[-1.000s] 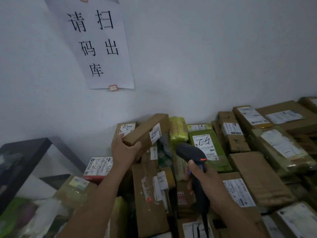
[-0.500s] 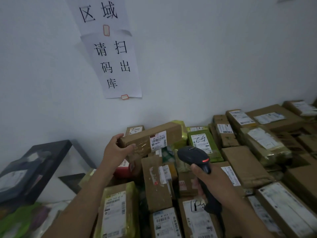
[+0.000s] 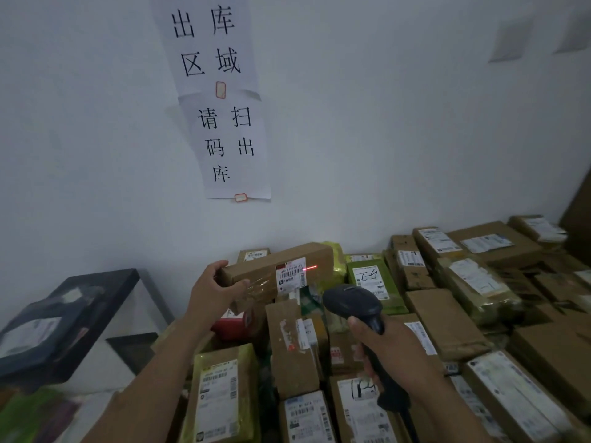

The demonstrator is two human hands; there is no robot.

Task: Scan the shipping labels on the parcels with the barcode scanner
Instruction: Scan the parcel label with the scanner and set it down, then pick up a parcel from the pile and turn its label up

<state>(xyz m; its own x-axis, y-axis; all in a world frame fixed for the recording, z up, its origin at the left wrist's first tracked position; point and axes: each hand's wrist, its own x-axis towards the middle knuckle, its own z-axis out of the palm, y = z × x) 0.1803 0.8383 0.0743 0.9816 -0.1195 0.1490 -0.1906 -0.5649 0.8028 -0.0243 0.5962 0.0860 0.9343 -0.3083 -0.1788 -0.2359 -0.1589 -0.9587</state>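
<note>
At nine o'clock in the view, a dark shelf unit point(image 3: 68, 318) is seen against a pale wall. Just right of it, the left hand point(image 3: 215, 294) is raised from a forearm entering at seven o'clock; its fingers and thumb are wrapped around the left end of a long brown parcel point(image 3: 281, 266), which is held lifted above the heap, its long side facing the camera. A white shipping label point(image 3: 290, 276) is carried on that face, and a red scan line point(image 3: 310, 267) is thrown across the label's upper right edge and onto the bare cardboard beside it.

The step in hand is judged to be the scanning of this held parcel. The beam appears to sit above the barcode, so a slight lowering of aim is probably called for next.

At five o'clock, the right hand point(image 3: 388, 350) is closed around the handle of the black barcode scanner point(image 3: 361, 310), whose head is pointed toward eleven o'clock at the label. Further right, many stacked parcels point(image 3: 447, 321) are laid label-up along the wall.
</note>
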